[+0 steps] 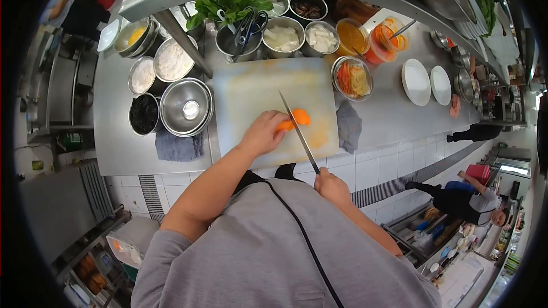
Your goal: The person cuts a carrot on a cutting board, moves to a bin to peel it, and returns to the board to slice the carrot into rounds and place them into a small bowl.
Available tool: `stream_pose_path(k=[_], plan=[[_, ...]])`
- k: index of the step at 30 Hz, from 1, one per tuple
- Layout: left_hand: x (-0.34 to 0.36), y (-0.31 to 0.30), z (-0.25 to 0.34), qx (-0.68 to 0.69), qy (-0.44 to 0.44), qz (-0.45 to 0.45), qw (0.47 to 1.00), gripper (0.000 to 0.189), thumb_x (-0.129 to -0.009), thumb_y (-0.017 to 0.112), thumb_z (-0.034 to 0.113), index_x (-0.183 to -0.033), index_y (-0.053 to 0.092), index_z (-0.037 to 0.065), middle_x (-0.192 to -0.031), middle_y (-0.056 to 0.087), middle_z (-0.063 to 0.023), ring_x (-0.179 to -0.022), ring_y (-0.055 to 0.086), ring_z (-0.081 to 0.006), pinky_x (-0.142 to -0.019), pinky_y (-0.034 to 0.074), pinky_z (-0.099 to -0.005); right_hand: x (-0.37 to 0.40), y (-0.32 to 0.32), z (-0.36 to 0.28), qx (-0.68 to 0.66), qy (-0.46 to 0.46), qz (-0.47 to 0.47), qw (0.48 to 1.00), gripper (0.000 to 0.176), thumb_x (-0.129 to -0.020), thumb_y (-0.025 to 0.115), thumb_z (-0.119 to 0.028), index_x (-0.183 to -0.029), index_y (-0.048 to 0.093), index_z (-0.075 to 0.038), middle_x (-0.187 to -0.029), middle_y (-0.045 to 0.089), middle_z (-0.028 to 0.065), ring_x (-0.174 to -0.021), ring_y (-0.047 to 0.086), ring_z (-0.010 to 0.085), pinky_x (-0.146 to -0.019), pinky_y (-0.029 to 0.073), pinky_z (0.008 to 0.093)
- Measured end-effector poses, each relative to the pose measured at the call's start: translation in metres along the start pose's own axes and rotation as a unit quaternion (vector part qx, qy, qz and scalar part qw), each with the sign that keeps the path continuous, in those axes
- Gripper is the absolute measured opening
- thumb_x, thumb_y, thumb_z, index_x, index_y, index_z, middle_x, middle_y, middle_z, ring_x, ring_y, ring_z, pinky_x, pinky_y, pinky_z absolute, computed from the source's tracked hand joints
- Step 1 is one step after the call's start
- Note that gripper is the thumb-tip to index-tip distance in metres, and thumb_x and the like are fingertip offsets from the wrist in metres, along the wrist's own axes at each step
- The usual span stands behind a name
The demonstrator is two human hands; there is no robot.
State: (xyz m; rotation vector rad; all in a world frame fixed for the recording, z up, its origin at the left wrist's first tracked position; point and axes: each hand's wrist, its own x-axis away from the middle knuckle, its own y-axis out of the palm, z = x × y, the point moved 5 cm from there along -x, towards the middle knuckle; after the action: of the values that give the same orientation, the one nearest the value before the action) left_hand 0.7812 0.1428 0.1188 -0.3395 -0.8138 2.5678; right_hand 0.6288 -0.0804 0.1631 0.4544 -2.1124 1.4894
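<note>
An orange carrot piece [298, 118] lies on the pale cutting board [257, 88], toward its right front. My left hand [264, 132] presses down on the carrot's left end. A long knife [298, 131] runs diagonally across the board, its blade against the carrot right beside my left fingers. My right hand [331, 187] grips the knife's handle near the counter's front edge.
Steel bowls [186, 106] of flour, dark pieces and white slices ring the board's left and back. A bowl of cut carrot [352, 78] stands right of it, then white plates [416, 81]. Grey cloths [349, 126] lie beside the board. Another person [468, 199] stands at the right.
</note>
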Motion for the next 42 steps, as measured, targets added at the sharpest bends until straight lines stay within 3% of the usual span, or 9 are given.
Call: stream_pose_path(k=[3,10,13,16,24,30,42], plan=[[-0.001,0.000,0.000,-0.002,-0.002,-0.003,1.000,0.038,-0.091,0.073,0.010,-0.128,0.065,0.008,-0.126,0.067,-0.0152,-0.121,0.062,-0.0396,-0.104,0.052,-0.0468,-0.011,0.014,0.009,-0.019,-0.034,0.011,0.999,0.023,-0.103,0.057,-0.025,-0.109,0.055,-0.003,-0.088,0.073,0.0266,-0.083,0.073,0.0480,-0.076,0.058,0.0597],[-0.002,0.001,-0.003,-0.002,0.017,0.015,1.000,0.038,-0.091,0.074,0.010,-0.128,0.064,0.008,-0.124,0.067,-0.0147,-0.118,0.062,-0.0395,-0.102,0.052,-0.0474,-0.048,0.022,-0.012,-0.043,-0.010,0.046,0.998,0.022,-0.100,0.058,-0.022,-0.108,0.057,-0.001,-0.086,0.073,0.0296,-0.081,0.073,0.0491,-0.074,0.057,0.0610],[-0.003,0.002,0.002,-0.007,0.026,0.025,0.999,0.038,-0.090,0.074,0.009,-0.127,0.065,0.008,-0.122,0.067,-0.0146,-0.116,0.063,-0.0397,-0.100,0.053,-0.0478,-0.042,0.006,-0.016,-0.040,-0.013,0.025,0.999,0.024,-0.105,0.054,-0.023,-0.108,0.056,0.001,-0.084,0.072,0.0306,-0.081,0.072,0.0506,-0.075,0.057,0.0608],[-0.002,-0.001,0.000,-0.005,0.026,0.023,0.999,0.037,-0.091,0.074,0.010,-0.127,0.065,0.008,-0.123,0.068,-0.0148,-0.117,0.063,-0.0398,-0.100,0.053,-0.0477,-0.043,0.011,-0.017,-0.033,-0.004,0.021,0.999,0.023,-0.100,0.057,-0.019,-0.105,0.057,0.003,-0.085,0.073,0.0313,-0.080,0.073,0.0505,-0.073,0.058,0.0616],[0.000,0.005,-0.004,-0.010,0.009,0.011,1.000,0.038,-0.091,0.074,0.010,-0.129,0.065,0.009,-0.123,0.068,-0.0149,-0.119,0.063,-0.0390,-0.102,0.053,-0.0473,-0.049,0.014,-0.001,-0.059,-0.061,0.097,0.992,0.025,-0.104,0.056,-0.023,-0.104,0.057,0.001,-0.082,0.071,0.0307,-0.079,0.071,0.0510,-0.073,0.055,0.0618],[0.002,0.001,-0.001,-0.013,0.023,0.027,0.999,0.038,-0.091,0.073,0.010,-0.128,0.066,0.009,-0.123,0.068,-0.0139,-0.118,0.063,-0.0385,-0.101,0.053,-0.0475,-0.013,0.000,-0.001,-0.022,-0.005,0.020,1.000,0.025,-0.104,0.057,-0.026,-0.106,0.058,-0.002,-0.088,0.074,0.0275,-0.085,0.073,0.0480,-0.077,0.057,0.0600],[0.001,0.001,0.000,-0.013,0.023,0.016,1.000,0.037,-0.091,0.073,0.010,-0.128,0.065,0.009,-0.123,0.068,-0.0134,-0.117,0.063,-0.0380,-0.101,0.053,-0.0471,-0.016,0.002,-0.009,-0.025,-0.022,0.025,0.999,0.024,-0.103,0.058,-0.024,-0.105,0.058,0.000,-0.083,0.072,0.0290,-0.080,0.072,0.0491,-0.074,0.056,0.0604]])
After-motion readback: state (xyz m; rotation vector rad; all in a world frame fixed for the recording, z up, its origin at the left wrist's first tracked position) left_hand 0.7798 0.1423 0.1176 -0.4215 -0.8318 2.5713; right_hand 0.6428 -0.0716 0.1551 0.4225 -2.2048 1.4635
